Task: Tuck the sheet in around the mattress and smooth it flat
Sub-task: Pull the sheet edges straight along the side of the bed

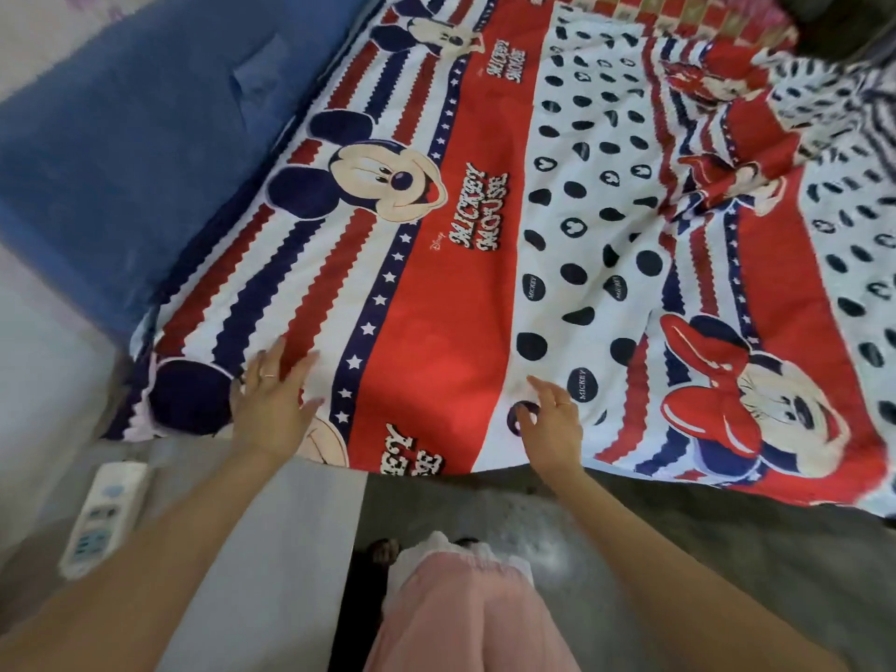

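A red, white and navy cartoon-mouse sheet [436,293] covers the mattress in front of me. My left hand [271,405] lies flat on it near the front left corner, fingers spread. My right hand [552,419] rests palm down on the polka-dot part near the front edge, fingers apart. The near left half lies fairly flat. At the far right the sheet is bunched into folds [727,114]. Its front edge [630,472] hangs loose over the mattress side. The mattress itself is hidden under the sheet.
A blue padded surface [145,152] runs along the bed's left side. A white remote control [104,516] lies on a pale surface at the lower left. Grey floor [727,550] shows below the bed edge, with my pink garment [460,613] and feet.
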